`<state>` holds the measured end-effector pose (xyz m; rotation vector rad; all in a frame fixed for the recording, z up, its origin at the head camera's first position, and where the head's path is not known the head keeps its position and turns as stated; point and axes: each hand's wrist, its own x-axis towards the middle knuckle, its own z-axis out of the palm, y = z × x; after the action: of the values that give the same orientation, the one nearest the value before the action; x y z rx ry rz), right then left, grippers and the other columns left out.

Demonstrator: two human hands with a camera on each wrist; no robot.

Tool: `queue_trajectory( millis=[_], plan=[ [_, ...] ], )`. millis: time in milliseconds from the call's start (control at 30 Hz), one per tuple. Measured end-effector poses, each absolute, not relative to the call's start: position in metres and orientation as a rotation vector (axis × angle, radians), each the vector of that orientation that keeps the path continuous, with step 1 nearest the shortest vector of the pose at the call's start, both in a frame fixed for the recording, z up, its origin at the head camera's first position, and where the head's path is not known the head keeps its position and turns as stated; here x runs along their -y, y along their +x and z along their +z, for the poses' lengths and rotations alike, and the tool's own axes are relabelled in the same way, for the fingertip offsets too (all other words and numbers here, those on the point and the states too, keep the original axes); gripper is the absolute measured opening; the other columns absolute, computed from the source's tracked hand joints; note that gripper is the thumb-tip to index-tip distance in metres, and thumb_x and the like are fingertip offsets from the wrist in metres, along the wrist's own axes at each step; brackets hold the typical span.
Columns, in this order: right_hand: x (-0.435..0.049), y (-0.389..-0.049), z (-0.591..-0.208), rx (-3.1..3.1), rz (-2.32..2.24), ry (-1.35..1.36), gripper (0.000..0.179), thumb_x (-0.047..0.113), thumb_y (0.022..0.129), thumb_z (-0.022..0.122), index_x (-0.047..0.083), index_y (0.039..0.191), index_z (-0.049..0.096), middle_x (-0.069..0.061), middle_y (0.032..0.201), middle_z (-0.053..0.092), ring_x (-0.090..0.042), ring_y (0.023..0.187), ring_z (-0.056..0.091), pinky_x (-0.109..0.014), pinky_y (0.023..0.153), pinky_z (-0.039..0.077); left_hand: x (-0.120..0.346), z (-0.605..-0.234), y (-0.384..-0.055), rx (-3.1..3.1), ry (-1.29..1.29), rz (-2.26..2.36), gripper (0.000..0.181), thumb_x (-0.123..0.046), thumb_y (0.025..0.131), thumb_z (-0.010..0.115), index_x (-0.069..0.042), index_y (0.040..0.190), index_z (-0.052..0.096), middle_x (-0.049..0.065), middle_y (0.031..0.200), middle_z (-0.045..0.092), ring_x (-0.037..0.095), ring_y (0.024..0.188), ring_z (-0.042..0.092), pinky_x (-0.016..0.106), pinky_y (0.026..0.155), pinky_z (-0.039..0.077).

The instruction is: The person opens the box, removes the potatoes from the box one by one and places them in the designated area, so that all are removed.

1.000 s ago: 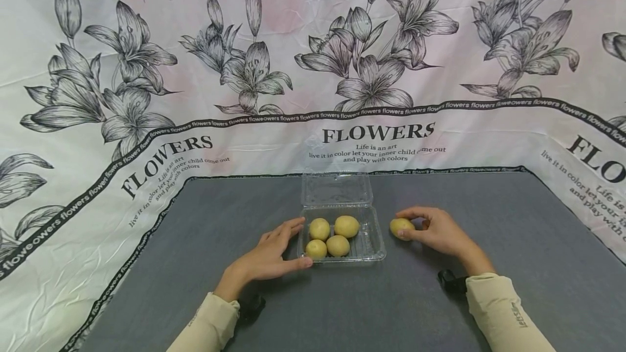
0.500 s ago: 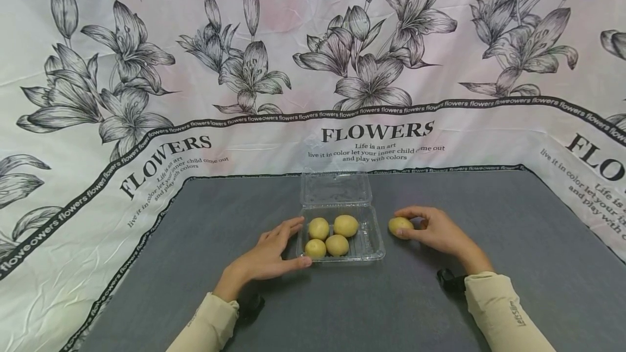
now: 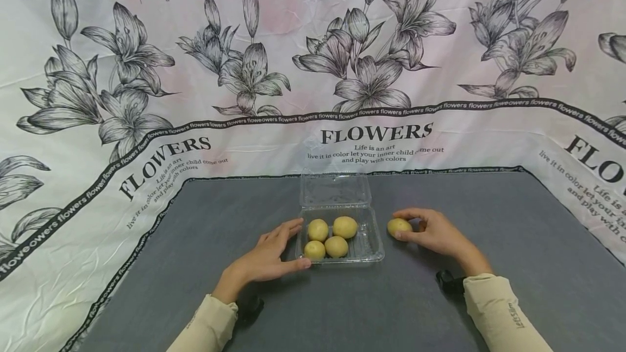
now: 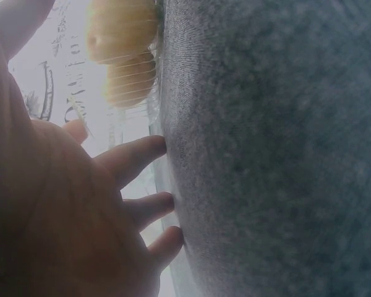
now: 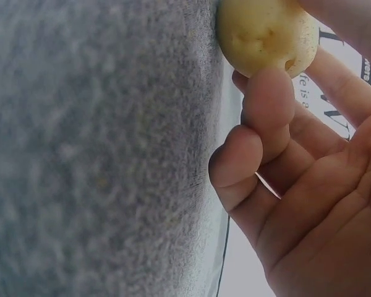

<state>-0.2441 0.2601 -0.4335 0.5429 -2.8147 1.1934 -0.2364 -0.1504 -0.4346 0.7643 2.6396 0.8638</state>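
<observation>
A clear plastic clamshell box (image 3: 368, 243) sits on the grey table with its lid (image 3: 335, 191) raised at the back. Several small yellow potatoes (image 3: 345, 227) lie in its left and middle part. At the box's left side rests my left hand (image 3: 266, 257), fingers extended along the wall and thumb at the front left corner. To the right of the box, my right hand (image 3: 440, 235) holds another potato (image 3: 398, 227) between thumb and fingers, down at the table. In the right wrist view that potato (image 5: 260, 37) shows small eyes in its skin.
Grey cloth covers the table (image 3: 313, 308). Behind it hangs a white and pink curtain (image 3: 293, 80) printed with lilies and lettering, whose border meets the table's far edge. Dark straps (image 3: 450, 282) are on both wrists.
</observation>
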Motion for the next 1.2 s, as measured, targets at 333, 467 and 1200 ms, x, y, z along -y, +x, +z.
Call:
queue_trajectory(
  millis=[333,467,1200],
  plan=[
    [-0.26,-0.244,-0.434,2.818,1.139,0.549,0.047,0.029,0.089,0.081,0.007,0.129,0.069,-0.017,0.123,0.07,-0.007,0.064,0.05,-0.025,0.059,0.042,0.15,-0.436,-0.236,-2.64,0.759,0.861,0.095,-0.063,0.092,0.064,-0.026,0.164,0.013,0.001,0.167,0.031,0.026,0.156,0.027,0.062,0.122,0.013],
    [-0.259,-0.244,-0.433,2.8,1.087,0.542,0.046,0.027,0.088,0.082,0.007,0.128,0.07,-0.018,0.124,0.07,-0.006,0.063,0.048,-0.025,0.057,0.042,0.151,-0.437,-0.237,-2.64,0.762,0.86,0.095,-0.064,0.092,0.063,-0.027,0.164,0.013,-0.001,0.167,0.03,0.025,0.156,0.028,0.062,0.122,0.013],
    [-0.239,-0.24,-0.411,2.651,1.057,0.551,0.048,0.026,0.087,0.083,0.014,0.13,0.069,-0.007,0.102,0.07,-0.006,0.069,0.055,-0.025,0.056,0.045,0.149,-0.436,-0.237,-2.647,0.755,0.855,0.095,-0.065,0.092,0.062,-0.027,0.164,0.014,0.0,0.167,0.032,0.026,0.156,0.027,0.063,0.122,0.014]
  ],
)
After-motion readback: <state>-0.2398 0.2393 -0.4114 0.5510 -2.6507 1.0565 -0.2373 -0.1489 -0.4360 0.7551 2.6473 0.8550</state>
